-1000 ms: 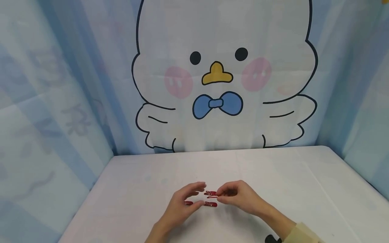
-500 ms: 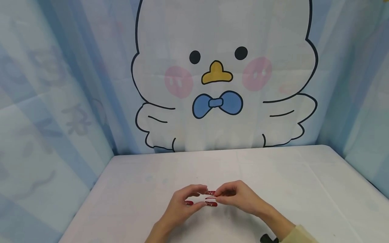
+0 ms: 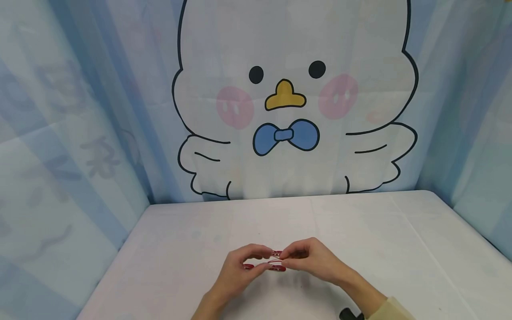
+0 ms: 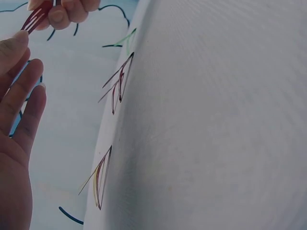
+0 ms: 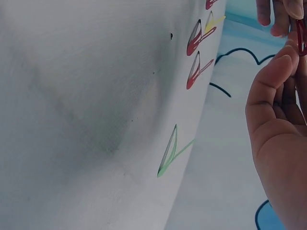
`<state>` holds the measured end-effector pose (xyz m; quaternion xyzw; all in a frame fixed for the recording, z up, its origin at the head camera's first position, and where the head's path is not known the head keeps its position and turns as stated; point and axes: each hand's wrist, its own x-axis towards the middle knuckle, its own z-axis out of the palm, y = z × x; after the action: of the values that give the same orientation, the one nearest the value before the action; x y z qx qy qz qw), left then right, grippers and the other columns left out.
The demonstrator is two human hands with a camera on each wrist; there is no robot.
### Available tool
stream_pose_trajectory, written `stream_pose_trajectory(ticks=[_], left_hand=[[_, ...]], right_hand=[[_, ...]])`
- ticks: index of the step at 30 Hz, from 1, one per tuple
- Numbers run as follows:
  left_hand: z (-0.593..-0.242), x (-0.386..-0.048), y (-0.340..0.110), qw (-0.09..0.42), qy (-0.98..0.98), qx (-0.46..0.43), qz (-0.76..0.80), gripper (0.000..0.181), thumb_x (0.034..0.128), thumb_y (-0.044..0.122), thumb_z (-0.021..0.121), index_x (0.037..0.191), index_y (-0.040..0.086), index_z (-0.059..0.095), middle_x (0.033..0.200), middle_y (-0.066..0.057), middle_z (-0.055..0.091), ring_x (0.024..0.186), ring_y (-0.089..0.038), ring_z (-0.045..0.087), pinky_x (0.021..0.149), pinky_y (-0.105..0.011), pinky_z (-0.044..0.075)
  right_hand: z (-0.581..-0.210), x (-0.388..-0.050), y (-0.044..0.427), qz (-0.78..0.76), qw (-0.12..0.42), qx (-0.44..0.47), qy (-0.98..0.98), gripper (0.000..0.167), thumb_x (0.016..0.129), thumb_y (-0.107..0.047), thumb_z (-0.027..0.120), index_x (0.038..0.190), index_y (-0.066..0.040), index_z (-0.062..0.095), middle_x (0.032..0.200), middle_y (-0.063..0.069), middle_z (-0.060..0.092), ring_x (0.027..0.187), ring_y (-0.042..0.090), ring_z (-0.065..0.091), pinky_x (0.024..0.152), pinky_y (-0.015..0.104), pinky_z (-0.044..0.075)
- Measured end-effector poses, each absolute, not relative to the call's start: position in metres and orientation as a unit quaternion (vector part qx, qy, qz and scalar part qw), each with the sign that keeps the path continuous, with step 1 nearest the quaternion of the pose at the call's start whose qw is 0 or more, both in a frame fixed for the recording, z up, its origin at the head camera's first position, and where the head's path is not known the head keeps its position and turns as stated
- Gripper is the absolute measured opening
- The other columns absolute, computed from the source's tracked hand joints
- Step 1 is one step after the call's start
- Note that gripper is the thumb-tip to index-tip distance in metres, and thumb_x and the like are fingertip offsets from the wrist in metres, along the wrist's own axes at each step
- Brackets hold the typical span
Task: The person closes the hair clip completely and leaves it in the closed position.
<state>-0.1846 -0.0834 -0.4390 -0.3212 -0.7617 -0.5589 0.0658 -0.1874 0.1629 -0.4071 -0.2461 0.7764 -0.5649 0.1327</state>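
A dark red snap hair clip (image 4: 36, 17) is held in the air between both hands. In the head view, the left hand (image 3: 241, 266) comes from the left with its thumb and index fingertips at the clip's left end; its other fingers lie fairly straight in the left wrist view. From the right, the right hand (image 3: 314, 260) pinches the other end between thumb and bent fingers. The right wrist view shows the clip (image 5: 301, 37) at the edge, partly covered by fingertips. On the table below lie several more clips, including a red clip (image 3: 278, 268) under the hands.
In the right wrist view, a green clip (image 5: 167, 155) lies apart from red clips (image 5: 193, 76) and a yellow clip (image 5: 209, 21). The white table (image 3: 180, 240) reaches back to a cloth backdrop (image 3: 260, 173) with a cartoon bird. A dark object (image 3: 351, 314) sits by the right sleeve.
The right hand has moved slightly left with the hair clip, bringing it to the left hand. The left thumb and index finger, earlier apart from the clip, now meet its end.
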Motion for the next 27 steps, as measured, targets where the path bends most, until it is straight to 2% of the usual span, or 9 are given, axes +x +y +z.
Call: stream_pose_trajectory(ticks=[9, 12, 27], left_hand=[[-0.4417, -0.1859, -0.0844, 0.061, -0.76, -0.322, -0.562, 0.022, 0.0899, 0.011, 0.077, 0.111, 0.011, 0.074, 0.105, 0.004, 0.074, 0.095, -0.017, 0.069, 0.079, -0.041, 0.058], [-0.4418, -0.1853, -0.0843, 0.053, -0.764, -0.306, -0.566, 0.02, 0.0904, 0.011, 0.077, 0.11, 0.012, 0.074, 0.103, 0.005, 0.074, 0.093, -0.015, 0.069, 0.078, -0.037, 0.058], [-0.4399, -0.1861, -0.0841, 0.029, -0.74, -0.269, -0.615, 0.022, 0.093, 0.011, 0.074, 0.112, 0.0, 0.072, 0.103, 0.0, 0.074, 0.096, -0.02, 0.069, 0.087, -0.038, 0.056]], right_hand=[[-0.4062, -0.1871, 0.1604, -0.571, 0.137, -0.241, 0.773, 0.016, 0.095, -0.013, 0.071, 0.106, -0.001, 0.075, 0.098, 0.008, 0.072, 0.081, 0.017, 0.063, 0.069, 0.027, 0.051], [-0.4065, -0.1863, 0.1597, -0.581, 0.133, -0.236, 0.768, 0.018, 0.096, -0.013, 0.07, 0.108, 0.0, 0.073, 0.099, 0.009, 0.071, 0.082, 0.017, 0.063, 0.07, 0.027, 0.052], [-0.4116, -0.1796, 0.1534, -0.605, 0.051, -0.251, 0.754, 0.017, 0.095, -0.008, 0.07, 0.109, 0.003, 0.071, 0.105, 0.019, 0.07, 0.09, 0.019, 0.067, 0.08, 0.028, 0.056]])
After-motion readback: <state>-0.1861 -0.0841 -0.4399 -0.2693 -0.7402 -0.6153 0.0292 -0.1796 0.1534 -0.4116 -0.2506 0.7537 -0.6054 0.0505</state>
